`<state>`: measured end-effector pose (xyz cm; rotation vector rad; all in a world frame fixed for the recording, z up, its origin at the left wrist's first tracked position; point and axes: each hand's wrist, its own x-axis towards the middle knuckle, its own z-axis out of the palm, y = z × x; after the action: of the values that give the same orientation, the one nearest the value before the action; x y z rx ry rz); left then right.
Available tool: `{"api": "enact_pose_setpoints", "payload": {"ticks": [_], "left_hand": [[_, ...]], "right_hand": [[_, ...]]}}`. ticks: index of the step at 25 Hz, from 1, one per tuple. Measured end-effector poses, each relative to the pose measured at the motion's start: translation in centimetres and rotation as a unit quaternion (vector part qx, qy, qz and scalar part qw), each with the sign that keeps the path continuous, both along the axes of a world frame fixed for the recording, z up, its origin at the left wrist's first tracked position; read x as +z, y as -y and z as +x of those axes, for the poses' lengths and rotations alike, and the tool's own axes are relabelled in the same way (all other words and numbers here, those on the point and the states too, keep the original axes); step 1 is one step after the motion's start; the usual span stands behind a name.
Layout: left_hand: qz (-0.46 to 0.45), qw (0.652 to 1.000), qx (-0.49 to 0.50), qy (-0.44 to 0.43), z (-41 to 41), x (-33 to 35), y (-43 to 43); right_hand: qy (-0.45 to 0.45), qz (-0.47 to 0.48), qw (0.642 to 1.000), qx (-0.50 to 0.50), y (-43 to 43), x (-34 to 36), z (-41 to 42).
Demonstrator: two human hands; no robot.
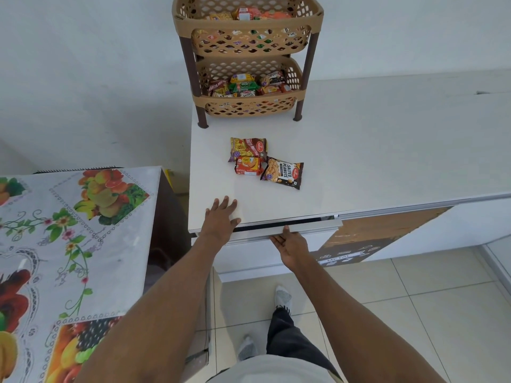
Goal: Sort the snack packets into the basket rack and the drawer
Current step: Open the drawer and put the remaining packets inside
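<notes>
On the counter [359, 147], left hand [221, 217] rests flat.

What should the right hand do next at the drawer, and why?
Probably pull the drawer further out: the right hand touches its handle, only a narrow dark gap shows, and three packets lie on the counter. The left hand rests flat on the counter.

We read "SALTED PEANUTS" in white letters on the peanut packet [283, 172] lying on the counter [359, 147]. In the rack's lower basket [249, 107], a brown packet [217, 86] shows "KHATTA MEETHA", and a dark packet [247, 94] near it reads "SALTED". The brown sticker [343, 258] on the cabinet front [470, 225] carries a word, perhaps "METAL"; we cannot make it out fully.
</notes>
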<state>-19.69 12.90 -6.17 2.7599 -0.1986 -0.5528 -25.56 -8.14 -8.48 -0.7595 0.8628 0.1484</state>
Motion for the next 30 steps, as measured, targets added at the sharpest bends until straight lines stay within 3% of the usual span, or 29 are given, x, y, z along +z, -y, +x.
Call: {"api": "enact_pose_setpoints", "payload": {"ticks": [12, 25, 27, 30], "left_hand": [[-0.028, 0.999, 0.018, -0.012, 0.4, 0.0, 0.0], [-0.033, 0.992, 0.04, 0.115, -1.0, -0.8, -0.9], [-0.023, 0.99, 0.06, 0.126, -0.1, -0.7, -1.1], [-0.027, 0.991, 0.071, 0.113, 2.5, -0.6, -1.2]], "right_hand": [[-0.011, -0.046, 0.998, 0.035, 0.3, -0.7, -4.1], [-0.118, -0.07, 0.979, 0.149, 3.9, -0.1, -14.7], [-0.153, -0.14, 0.936, 0.283, 5.1, 1.3, -15.0], [-0.167, -0.271, 0.798, 0.513, 6.7, 4.1, -13.2]]}}
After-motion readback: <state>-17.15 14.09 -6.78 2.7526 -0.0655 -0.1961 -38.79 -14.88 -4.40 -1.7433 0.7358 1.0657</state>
